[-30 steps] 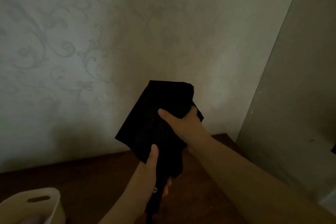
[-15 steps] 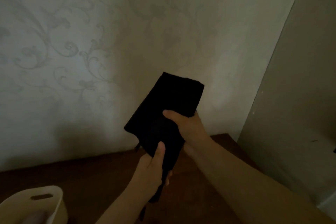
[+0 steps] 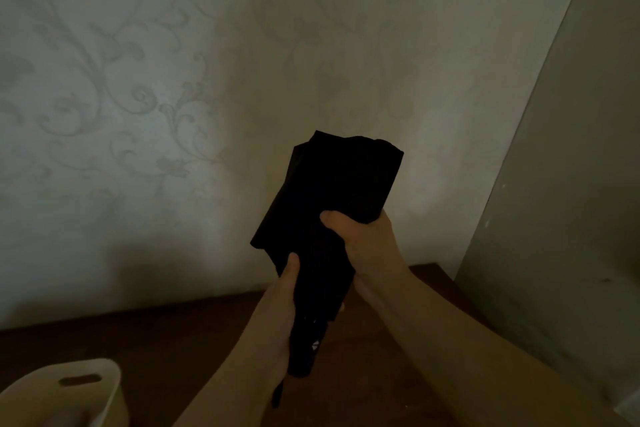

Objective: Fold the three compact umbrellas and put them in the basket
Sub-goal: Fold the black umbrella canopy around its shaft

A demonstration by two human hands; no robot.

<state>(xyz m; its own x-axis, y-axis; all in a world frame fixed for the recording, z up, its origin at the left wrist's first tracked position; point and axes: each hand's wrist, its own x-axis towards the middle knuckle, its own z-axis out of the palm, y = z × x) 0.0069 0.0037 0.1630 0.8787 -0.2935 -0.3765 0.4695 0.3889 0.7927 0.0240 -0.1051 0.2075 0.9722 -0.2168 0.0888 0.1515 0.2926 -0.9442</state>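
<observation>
**Both hands grip a black compact umbrella above the desk**

A black compact umbrella (image 3: pixel 329 218) is held up in the air in the middle of the scene, above a dark brown desk (image 3: pixel 173 340) and in front of a pale wall (image 3: pixel 173 97) patterned with faint scrollwork. It tilts, its lower end nearer the person and its loose fabric end raised toward the wall. The fabric at the upper end is bunched in broad flat folds, wider than the lower part.

The left hand (image 3: pixel 277 315) is wrapped round the lower part of the umbrella, thumb lying up along the fabric and fingers curled behind it. A small pale mark shows on the black just right of that hand. Below the hand a thin dark strap or end hangs down; the dim light does not let me tell which.

The right hand (image 3: pixel 363 239) clasps the umbrella higher up, from the right, thumb pressed across the front of the cloth and fingers closed round the back.

At the near left corner stands a cream basket (image 3: pixel 86 385) with a slot handle cut in its wall, well apart from the umbrella. Something pale lies inside it, too blurred to identify. A plain grey-green panel (image 3: pixel 571 184) rises at the right edge of the desk.
</observation>
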